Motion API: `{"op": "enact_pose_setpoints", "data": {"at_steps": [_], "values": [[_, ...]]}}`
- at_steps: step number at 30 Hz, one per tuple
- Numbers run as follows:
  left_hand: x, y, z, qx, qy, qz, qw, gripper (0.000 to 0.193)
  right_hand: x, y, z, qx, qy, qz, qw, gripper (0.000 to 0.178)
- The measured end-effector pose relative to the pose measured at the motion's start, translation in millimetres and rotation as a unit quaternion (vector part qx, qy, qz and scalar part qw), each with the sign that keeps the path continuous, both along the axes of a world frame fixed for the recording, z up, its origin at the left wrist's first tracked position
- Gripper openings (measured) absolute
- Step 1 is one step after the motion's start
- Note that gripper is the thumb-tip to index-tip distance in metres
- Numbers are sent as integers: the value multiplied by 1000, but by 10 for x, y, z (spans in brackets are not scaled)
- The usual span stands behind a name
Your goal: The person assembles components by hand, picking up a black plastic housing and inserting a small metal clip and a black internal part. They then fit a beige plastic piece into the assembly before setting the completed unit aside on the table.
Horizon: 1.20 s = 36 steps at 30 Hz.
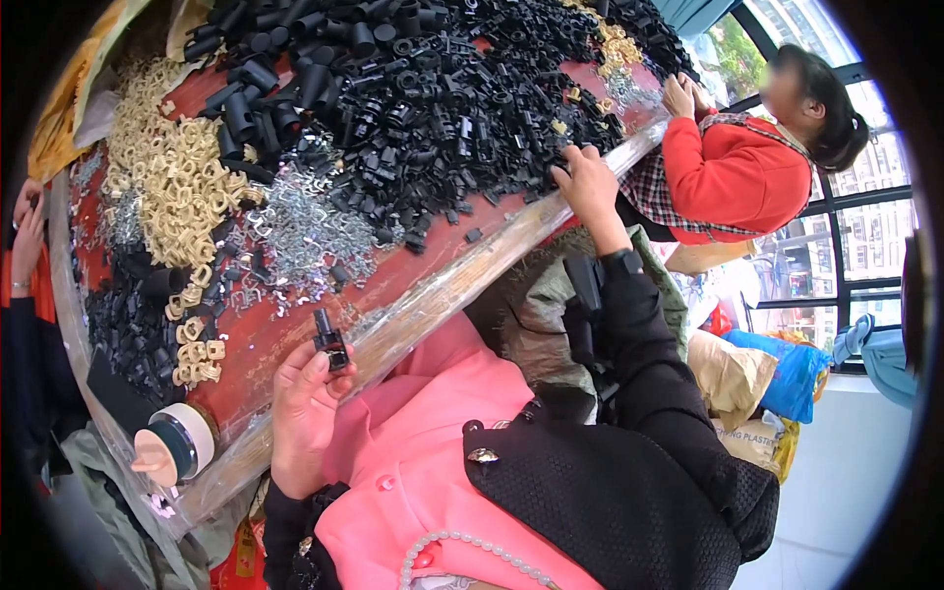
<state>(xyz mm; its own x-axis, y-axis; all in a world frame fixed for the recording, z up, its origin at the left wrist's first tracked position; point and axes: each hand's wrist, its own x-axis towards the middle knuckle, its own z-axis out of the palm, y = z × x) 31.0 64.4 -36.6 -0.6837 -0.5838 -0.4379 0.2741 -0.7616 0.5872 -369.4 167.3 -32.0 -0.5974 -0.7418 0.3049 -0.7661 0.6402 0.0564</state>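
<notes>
My left hand (307, 395) is raised just over the padded near edge of the red table (258, 370). Its thumb and fingers pinch a small black plastic fitting (330, 340), which has a narrow stem pointing up and a wider base. My right hand (590, 189) reaches across the edge to the large heap of black plastic parts (423, 128). Its fingers curl down at the heap's near right side, and what lies between them is hidden.
Beige ring-shaped pieces (177, 177) and small silvery metal pieces (313, 221) lie heaped on the left. A round white-and-green container (197, 438) stands at the left corner. A co-worker in red sleeves (718, 177) works at the right; another person's hands (29, 231) show far left.
</notes>
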Motion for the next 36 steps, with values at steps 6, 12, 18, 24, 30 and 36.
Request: {"op": "enact_pose_setpoints", "data": {"at_steps": [6,12,18,24,30,36], "values": [[4,1,-12,-2,5,5,1000,24,-164,-43,-273,-70,-33,45,996,20],[0,18,-10,3,5,10,1000,25,111,-291,-275,-263,-244,64,931,18],[-2,25,-4,0,0,9,1000,25,92,-287,-294,-378,-457,21,805,11],[19,24,-7,1,1,3,1000,26,537,-289,-95,-465,-730,-16,501,5],[-26,27,49,-3,-2,0,1000,25,988,-324,33,-403,-819,41,407,4],[-175,11,100,-23,-5,-18,1000,23,1670,-372,109,-306,-857,128,395,4]]}}
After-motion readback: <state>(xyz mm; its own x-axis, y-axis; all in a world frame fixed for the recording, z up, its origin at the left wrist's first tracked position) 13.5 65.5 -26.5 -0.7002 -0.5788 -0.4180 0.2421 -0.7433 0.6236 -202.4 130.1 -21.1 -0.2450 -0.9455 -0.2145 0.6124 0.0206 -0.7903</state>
